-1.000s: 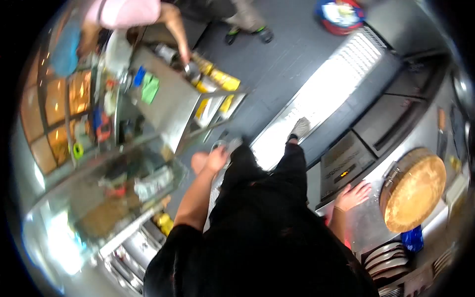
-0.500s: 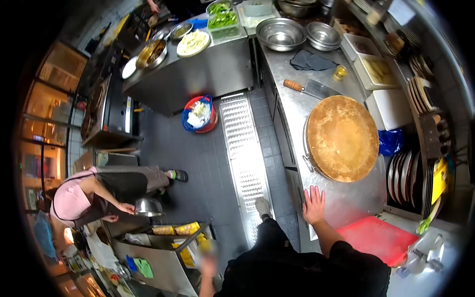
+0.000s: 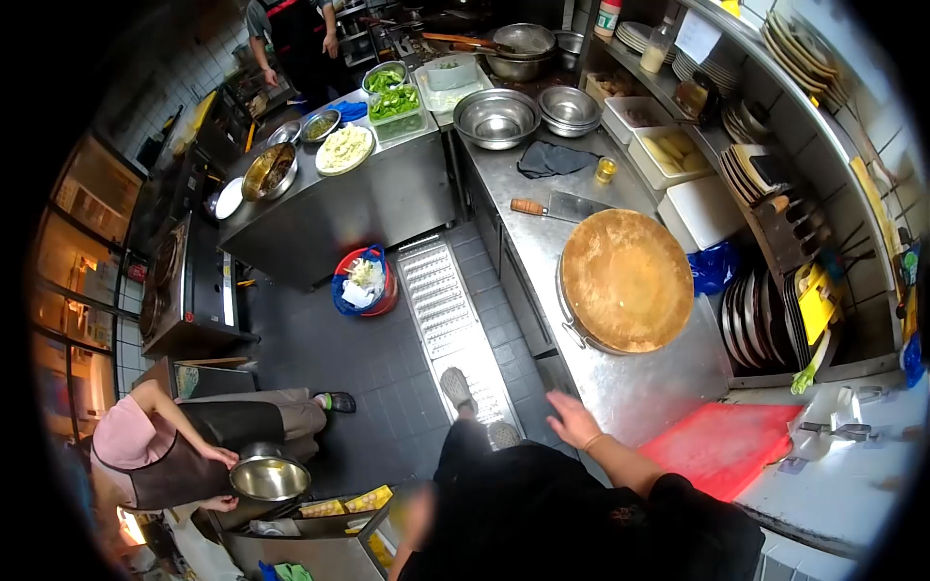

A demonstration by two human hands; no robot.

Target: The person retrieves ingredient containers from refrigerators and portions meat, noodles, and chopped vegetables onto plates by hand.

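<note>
My right hand [image 3: 573,423] is open and holds nothing, its fingers apart at the front edge of the steel counter [image 3: 630,392]. Whether it touches the metal I cannot tell. A round wooden chopping block [image 3: 628,281] lies ahead of it, and a red cutting board [image 3: 722,447] is to its right. Beyond the block lies a cleaver [image 3: 572,206] with a wooden handle. My left hand [image 3: 417,515] hangs low by my left side, smeared by motion, near a steel cabinet with yellow packets [image 3: 368,501]; its fingers do not show clearly.
At left, a person in a pink top [image 3: 136,436] holds a steel bowl [image 3: 270,477]. Another person [image 3: 300,44] stands at the far end. A red bucket with a blue liner [image 3: 365,281] sits on the floor beside a metal drain grate [image 3: 436,300]. Steel bowls [image 3: 497,118] stand farther along the counter.
My right hand has moved from flat on the counter to its edge. I have stepped forward, bringing both feet into view on the grate. The person at left has tilted the bowl, showing its inside.
</note>
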